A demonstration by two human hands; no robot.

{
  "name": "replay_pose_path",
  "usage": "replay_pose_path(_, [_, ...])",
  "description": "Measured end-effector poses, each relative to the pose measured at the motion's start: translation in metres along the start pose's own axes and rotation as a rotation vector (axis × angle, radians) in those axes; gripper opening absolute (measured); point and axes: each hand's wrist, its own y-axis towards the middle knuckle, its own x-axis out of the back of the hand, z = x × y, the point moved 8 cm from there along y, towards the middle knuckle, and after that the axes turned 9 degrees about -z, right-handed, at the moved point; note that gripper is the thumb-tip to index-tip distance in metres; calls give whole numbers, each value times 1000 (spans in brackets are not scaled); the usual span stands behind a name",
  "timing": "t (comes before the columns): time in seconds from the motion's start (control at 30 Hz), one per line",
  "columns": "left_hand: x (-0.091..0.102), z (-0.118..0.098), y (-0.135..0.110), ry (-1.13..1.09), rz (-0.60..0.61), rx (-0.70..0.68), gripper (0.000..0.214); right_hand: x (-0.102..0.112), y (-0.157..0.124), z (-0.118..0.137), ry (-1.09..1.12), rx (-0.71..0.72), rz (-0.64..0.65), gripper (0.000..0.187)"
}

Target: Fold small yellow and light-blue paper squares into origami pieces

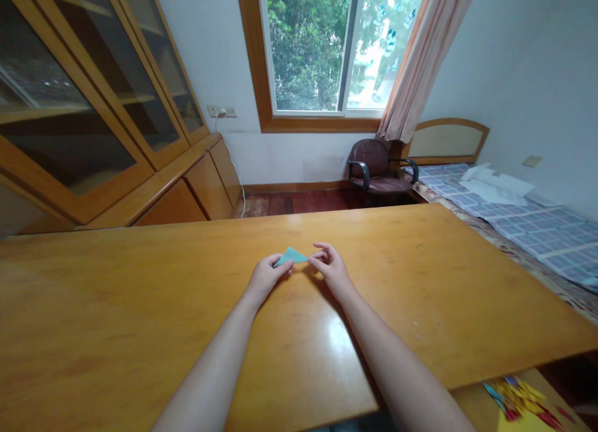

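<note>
A small light-blue piece of folded paper (290, 255), triangular in outline with its peak pointing away from me, is held over the middle of the table. My left hand (268, 278) grips its left side, thumb on top and fingers beneath. At its right corner, my right hand (329, 268) pinches the tip between thumb and index finger, the other fingers loosely curled. The underside of the paper is hidden from view.
The wooden table (140, 307) spreads wide around my hands. Colourful small items (523, 399) lie on a lower surface at the bottom right. Beyond the table stand an office chair (374, 167), a bed (514, 217) and a glass-door cabinet (112, 95).
</note>
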Motion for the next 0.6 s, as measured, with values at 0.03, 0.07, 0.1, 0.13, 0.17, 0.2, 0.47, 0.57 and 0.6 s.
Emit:
replay_pose_path(0.03, [0, 1, 0, -8, -2, 3, 36, 1, 0, 0, -1, 3, -12, 45])
replay_pose_path(0.07, [1, 2, 0, -19, -7, 8, 36, 2, 1, 1, -2, 5, -25, 45])
replay_pose_path(0.1, [1, 3, 0, -34, -11, 14, 36, 3, 1, 1, -2, 8, -37, 44])
replay_pose_path(0.13, [1, 3, 0, -50, -15, 19, 36, 4, 2, 1, 0, 11, -48, 44])
replay_pose_path(0.17, [1, 4, 0, -68, -18, 24, 37, 6, 2, 1, 3, 17, -58, 43])
replay_pose_path(0.2, [1, 4, 0, -82, -18, 28, 37, 6, 2, 2, 8, 25, -68, 42])
replay_pose_path(0.47, [0, 0, 0, -17, -2, -13, 34, -6, -2, -3, -18, 37, 72, 39])
replay_pose_path(0.57, [-4, -5, -2, 46, 31, -36, 32, -12, -5, -3, -76, 38, 125, 41])
replay_pose_path(0.6, [-5, -6, -3, 59, 41, -35, 32, -12, -5, -3, -79, 32, 126, 40])
